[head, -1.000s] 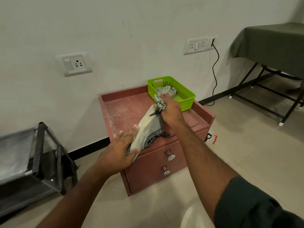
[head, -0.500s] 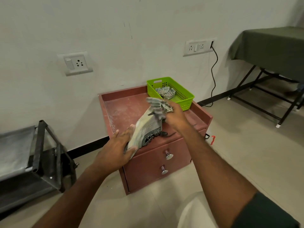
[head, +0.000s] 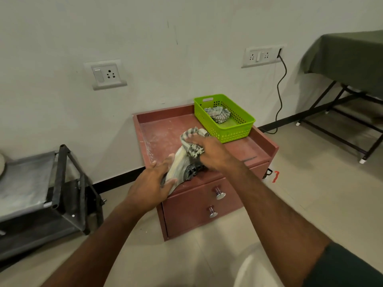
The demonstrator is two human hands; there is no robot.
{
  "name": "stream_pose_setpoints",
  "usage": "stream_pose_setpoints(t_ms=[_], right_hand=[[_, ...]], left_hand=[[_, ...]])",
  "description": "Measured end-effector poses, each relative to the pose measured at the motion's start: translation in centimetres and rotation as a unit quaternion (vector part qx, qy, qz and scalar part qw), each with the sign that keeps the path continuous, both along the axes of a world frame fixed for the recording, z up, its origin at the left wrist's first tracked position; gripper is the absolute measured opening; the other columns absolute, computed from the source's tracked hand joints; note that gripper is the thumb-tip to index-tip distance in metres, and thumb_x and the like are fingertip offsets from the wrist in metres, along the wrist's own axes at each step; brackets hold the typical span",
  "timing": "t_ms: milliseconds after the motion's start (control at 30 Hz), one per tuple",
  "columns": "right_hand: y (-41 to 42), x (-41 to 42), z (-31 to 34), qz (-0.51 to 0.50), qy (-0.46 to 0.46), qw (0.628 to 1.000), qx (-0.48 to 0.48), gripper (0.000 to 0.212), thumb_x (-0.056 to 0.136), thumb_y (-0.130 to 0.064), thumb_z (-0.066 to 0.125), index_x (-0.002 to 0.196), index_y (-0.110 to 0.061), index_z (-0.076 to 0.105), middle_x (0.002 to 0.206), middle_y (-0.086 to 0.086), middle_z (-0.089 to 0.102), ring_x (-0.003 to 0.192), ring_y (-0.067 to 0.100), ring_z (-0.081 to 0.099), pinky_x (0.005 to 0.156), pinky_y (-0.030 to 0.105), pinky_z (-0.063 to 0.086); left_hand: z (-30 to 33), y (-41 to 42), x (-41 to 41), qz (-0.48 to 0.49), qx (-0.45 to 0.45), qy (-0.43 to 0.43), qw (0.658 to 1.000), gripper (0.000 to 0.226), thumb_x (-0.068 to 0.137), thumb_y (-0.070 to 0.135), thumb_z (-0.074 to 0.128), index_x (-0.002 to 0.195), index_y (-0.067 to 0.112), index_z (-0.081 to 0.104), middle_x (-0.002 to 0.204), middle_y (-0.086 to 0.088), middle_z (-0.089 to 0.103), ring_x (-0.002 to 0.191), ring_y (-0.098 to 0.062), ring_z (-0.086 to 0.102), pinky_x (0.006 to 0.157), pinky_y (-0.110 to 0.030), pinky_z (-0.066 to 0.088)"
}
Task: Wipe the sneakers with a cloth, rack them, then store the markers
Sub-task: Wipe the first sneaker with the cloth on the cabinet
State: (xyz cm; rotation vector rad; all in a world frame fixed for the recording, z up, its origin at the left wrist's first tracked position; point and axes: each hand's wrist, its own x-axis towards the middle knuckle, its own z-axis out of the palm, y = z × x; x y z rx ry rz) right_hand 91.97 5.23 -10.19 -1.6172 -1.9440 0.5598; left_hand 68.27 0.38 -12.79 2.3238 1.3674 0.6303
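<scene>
A pale grey sneaker (head: 179,165) with a dark sole is tilted over the front of a red-brown drawer cabinet (head: 246,151). My left hand (head: 152,183) grips its heel end from below. My right hand (head: 209,153) holds a striped grey cloth (head: 191,145) bunched against the sneaker's toe end. A second striped cloth (head: 218,113) lies in a green plastic basket (head: 232,129) at the cabinet's back right. No markers are visible.
A black metal shoe rack (head: 62,183) with grey fabric shelves stands on the floor to the left. The cabinet has two drawers with chrome knobs (head: 218,193). A folding table with a green cover (head: 350,59) stands at the right; a black cable hangs from a wall socket (head: 262,55).
My right hand has brought the cloth down the sneaker and back up onto its toe end. My left hand keeps hold of the heel.
</scene>
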Motion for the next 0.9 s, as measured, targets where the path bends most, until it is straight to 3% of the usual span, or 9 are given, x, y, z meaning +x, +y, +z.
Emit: stream_pose_setpoints(t_ms=[133,233,333,400,500,633,700,767,900], right_hand=[[-2.0,-1.0,0.2,0.067,0.021,0.997,-0.014,0.085,0.069,0.020,0.049,0.139,-0.028,0.056,0.150,-0.004,0.047,0.144,0.008,0.034,0.119,0.026,0.026],[-4.4,-2.1,0.8,0.122,0.068,0.990,-0.030,0.091,0.060,0.026,0.041,0.135,-0.021,0.061,0.149,-0.004,0.048,0.144,0.002,0.031,0.120,0.025,0.023],[-7.0,-3.2,1.4,0.140,0.149,0.976,-0.078,0.082,0.065,0.031,0.041,0.130,-0.012,0.064,0.144,-0.002,0.053,0.141,-0.001,0.035,0.117,0.017,0.023],[-8.2,-3.7,0.9,0.147,0.250,0.949,-0.122,0.061,0.076,0.023,0.052,0.128,-0.007,0.065,0.136,0.006,0.061,0.132,0.012,0.051,0.112,0.025,0.038],[-8.2,-3.4,-0.1,0.058,0.387,0.906,-0.163,0.028,0.085,-0.001,0.070,0.112,-0.010,0.068,0.099,0.010,0.075,0.085,0.025,0.070,0.069,0.039,0.054],[-5.9,-0.8,0.7,-0.161,0.528,0.834,-0.014,0.026,0.087,-0.013,0.072,0.113,-0.012,0.067,0.110,0.013,0.073,0.097,0.034,0.071,0.071,0.043,0.057],[-5.3,-0.2,0.8,-0.218,0.455,0.859,0.088,0.027,0.083,-0.016,0.073,0.110,-0.018,0.071,0.108,0.002,0.074,0.094,0.017,0.069,0.079,0.034,0.057],[-5.6,-0.7,0.3,-0.188,0.339,0.915,0.110,0.035,0.082,-0.002,0.066,0.113,-0.018,0.072,0.107,-0.008,0.072,0.097,0.001,0.066,0.089,0.022,0.054],[-5.4,-3.1,-0.7,-0.096,0.216,0.971,0.045,0.064,0.079,0.021,0.051,0.131,-0.014,0.064,0.136,0.001,0.061,0.133,0.012,0.050,0.115,0.033,0.038]], left_hand=[[0.2,-1.1,0.4,0.015,-0.018,-0.034,0.999,0.061,0.093,0.034,0.067,0.149,0.025,0.044,0.136,0.007,0.058,0.137,-0.018,0.041,0.103,-0.041,0.045],[0.0,-1.5,0.3,0.059,-0.029,-0.048,0.997,0.037,0.084,0.042,0.072,0.115,0.027,0.057,0.096,0.011,0.059,0.099,-0.023,0.058,0.068,-0.034,0.045],[0.3,-1.7,-0.1,0.062,-0.056,-0.096,0.992,0.063,0.074,0.047,0.076,0.129,0.025,0.056,0.094,0.011,0.065,0.082,-0.013,0.061,0.065,-0.032,0.049],[1.0,-1.8,-0.2,0.067,-0.061,-0.115,0.989,0.067,0.075,0.033,0.082,0.136,0.023,0.056,0.092,0.013,0.069,0.077,-0.005,0.063,0.066,-0.027,0.050],[1.0,-1.5,-0.3,0.064,-0.074,-0.139,0.985,0.087,0.075,0.026,0.086,0.150,0.018,0.043,0.112,0.005,0.071,0.098,-0.012,0.065,0.086,-0.032,0.054],[1.3,-0.8,-1.2,0.020,-0.108,-0.070,0.991,0.107,0.072,0.040,0.088,0.157,0.030,0.025,0.146,-0.005,0.052,0.128,-0.024,0.053,0.098,-0.031,0.045],[1.4,-0.6,-1.7,-0.015,-0.113,-0.038,0.993,0.114,0.069,0.037,0.090,0.158,0.033,0.019,0.152,-0.007,0.046,0.134,-0.026,0.048,0.104,-0.035,0.043],[1.3,-0.3,-2.2,-0.035,-0.101,0.005,0.994,0.117,0.067,0.034,0.091,0.159,0.033,0.018,0.156,0.000,0.041,0.138,-0.022,0.043,0.108,-0.033,0.039],[0.8,0.0,-2.6,-0.042,-0.084,0.047,0.995,0.091,0.071,0.032,0.088,0.149,0.026,0.042,0.145,-0.002,0.053,0.116,-0.021,0.057,0.089,-0.026,0.044]])
